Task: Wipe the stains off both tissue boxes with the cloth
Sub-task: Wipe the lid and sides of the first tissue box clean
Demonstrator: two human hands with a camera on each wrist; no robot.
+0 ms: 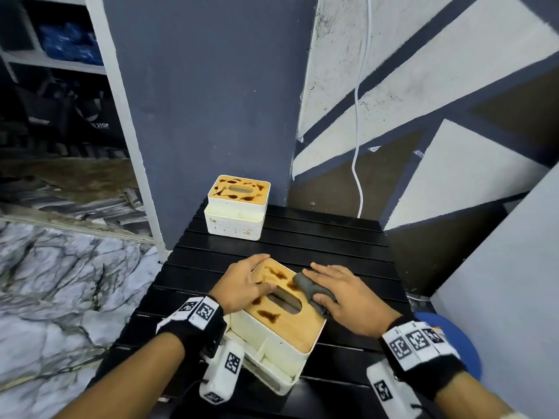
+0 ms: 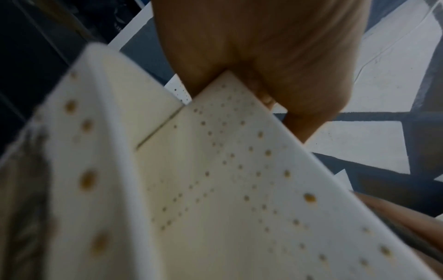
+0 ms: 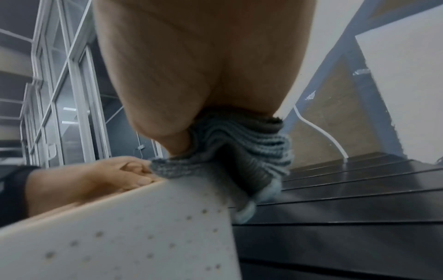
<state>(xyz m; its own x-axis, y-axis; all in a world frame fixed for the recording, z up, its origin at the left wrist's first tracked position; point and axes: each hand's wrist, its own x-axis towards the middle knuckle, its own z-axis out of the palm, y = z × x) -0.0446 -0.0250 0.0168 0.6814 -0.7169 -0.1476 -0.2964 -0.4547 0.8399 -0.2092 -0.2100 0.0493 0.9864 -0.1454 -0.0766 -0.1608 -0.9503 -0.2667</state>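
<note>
Black slatted table (image 1: 332, 237) carries both boxes. Far tissue box (image 1: 237, 207) stands upright at the back edge against the dark wall; its wooden lid shows many brown stains around the slot, untouched by appearance, and brown flecks mark the white front. No tissue visible in its slot

Near tissue box (image 1: 281, 316) sits turned at an angle at the front of the table. Wooden lid, white speckled body, with open side pockets along the near side; nothing to be seen in those pockets. The lid slot looks dark inside, contents cannot be told. Brown stains (image 1: 267, 316) remain on the lid on both sides of the slot

Left hand (image 1: 242, 284) lies flat on the lid's left part, fingers straight and slightly spread, pressing down to steady the box. Left wrist view shows only the palm against the box's top corner

Right hand (image 1: 348, 294) presses the grey cloth (image 1: 311, 290) onto the lid's right edge, fingers straight and together on top of it, thumb laid over the bunched cloth. Right wrist view shows the cloth (image 3: 227, 149) folded over the rim and hanging down the side

Judgement: wiping of the first box is at an early stage. To do it well, keep the left hand's weight on, sweep the cloth across the grain towards the slot, work each blot in turn, and shift the left hand to reach the stains beneath it
</note>
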